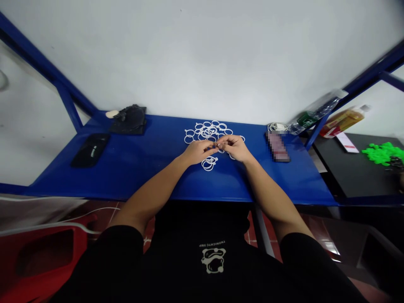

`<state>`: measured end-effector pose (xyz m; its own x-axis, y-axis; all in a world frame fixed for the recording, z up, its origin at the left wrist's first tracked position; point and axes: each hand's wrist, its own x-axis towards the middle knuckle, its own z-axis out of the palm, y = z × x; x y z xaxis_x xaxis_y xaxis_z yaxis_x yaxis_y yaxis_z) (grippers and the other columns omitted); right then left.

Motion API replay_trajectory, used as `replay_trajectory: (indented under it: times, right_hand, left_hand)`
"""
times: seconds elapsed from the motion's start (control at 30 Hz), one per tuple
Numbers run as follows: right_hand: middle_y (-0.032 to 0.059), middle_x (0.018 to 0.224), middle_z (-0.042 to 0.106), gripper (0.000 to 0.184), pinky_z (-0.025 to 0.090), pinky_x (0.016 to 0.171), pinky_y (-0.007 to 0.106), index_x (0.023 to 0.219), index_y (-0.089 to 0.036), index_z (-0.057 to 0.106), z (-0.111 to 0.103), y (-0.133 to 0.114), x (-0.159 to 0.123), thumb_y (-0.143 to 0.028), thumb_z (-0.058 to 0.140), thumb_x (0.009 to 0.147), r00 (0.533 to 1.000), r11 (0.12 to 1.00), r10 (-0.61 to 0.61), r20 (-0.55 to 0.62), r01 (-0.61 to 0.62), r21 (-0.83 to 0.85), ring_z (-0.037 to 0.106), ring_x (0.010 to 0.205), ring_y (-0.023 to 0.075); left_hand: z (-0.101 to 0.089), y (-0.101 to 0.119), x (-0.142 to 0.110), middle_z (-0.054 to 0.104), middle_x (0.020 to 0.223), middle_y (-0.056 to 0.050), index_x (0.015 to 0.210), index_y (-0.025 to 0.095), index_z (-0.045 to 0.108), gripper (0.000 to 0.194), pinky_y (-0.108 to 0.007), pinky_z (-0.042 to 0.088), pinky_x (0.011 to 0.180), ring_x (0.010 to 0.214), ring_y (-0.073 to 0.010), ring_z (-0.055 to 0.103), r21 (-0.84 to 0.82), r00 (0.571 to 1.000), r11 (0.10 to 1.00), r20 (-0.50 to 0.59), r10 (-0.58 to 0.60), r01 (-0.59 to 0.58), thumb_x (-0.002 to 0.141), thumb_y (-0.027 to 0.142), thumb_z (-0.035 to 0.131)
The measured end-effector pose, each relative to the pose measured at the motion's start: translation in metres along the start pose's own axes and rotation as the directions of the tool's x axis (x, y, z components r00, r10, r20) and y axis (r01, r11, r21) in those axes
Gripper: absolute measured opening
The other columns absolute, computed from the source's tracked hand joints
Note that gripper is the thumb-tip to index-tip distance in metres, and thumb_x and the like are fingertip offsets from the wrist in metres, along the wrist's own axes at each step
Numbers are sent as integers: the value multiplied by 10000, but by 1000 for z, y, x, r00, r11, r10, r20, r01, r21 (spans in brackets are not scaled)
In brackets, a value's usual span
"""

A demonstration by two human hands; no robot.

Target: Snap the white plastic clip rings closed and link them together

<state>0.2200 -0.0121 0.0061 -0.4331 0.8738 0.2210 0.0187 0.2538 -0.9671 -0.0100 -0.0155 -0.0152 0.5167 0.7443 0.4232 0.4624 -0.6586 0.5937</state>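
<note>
My left hand (199, 152) and my right hand (234, 147) meet above the blue table, fingertips pinched together. A small piece of white shows between the fingertips, apparently part of a ring; the fingers hide the rest. Behind my hands lies a loose pile of thin white rings (207, 134), some with a small round tab on the rim. Others are partly covered by my right hand. Just in front of my left hand, a small bunch of overlapping white rings (208, 166) sits close to my fingers; I cannot tell whether it touches them.
On the blue table (151, 176) lie a dark phone-like slab (91, 150), a black folded item (129, 121), a blurred-out phone-shaped object (277, 147) and a coiled white cable (277, 127). Bottles (315, 115) lean at the right. A neighbouring dark table holds green pieces (383, 152).
</note>
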Motion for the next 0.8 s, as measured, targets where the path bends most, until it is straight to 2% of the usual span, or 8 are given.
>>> replay_trajectory:
  times: [0.23, 0.47, 0.7, 0.8]
  right_hand:
    - [1, 742, 723, 142, 556, 725, 308, 929, -200, 780, 0, 5, 0, -265, 708, 826, 1000, 979, 2, -23, -7, -206, 665, 727, 157]
    - [40, 882, 788, 203, 572, 783, 319, 982, -188, 800, 0, 3, 0, -262, 665, 849, 1000, 972, 15, 20, -10, -234, 702, 812, 168]
    - [48, 865, 797, 233, 596, 787, 328, 1028, -193, 817, -2, -3, -1, -348, 716, 887, 998, 990, 28, 49, -21, -138, 729, 817, 182]
    - [40, 822, 785, 210, 583, 756, 313, 998, -186, 811, -1, -2, -1, -313, 694, 879, 999, 983, 20, 37, -13, -183, 716, 778, 176]
  left_hand:
    - [3, -2, 0, 749, 768, -21, 859, 206, 724, 224, -298, 510, 691, 685, -143, 665, 38, 999, 999, -38, -6, 7, 1008, 372, 706]
    - [0, 1, 0, 741, 765, -19, 855, 214, 713, 213, -308, 496, 682, 677, -141, 648, 54, 998, 998, -60, -4, 7, 1019, 344, 674]
    - [-2, 4, 0, 745, 772, -23, 878, 207, 725, 246, -303, 480, 660, 670, -136, 647, 1, 996, 999, -83, -32, 32, 1052, 361, 643]
    - [-2, 6, 0, 740, 767, -20, 882, 211, 729, 243, -311, 488, 670, 675, -141, 644, 0, 997, 999, -66, -36, 36, 1044, 378, 659]
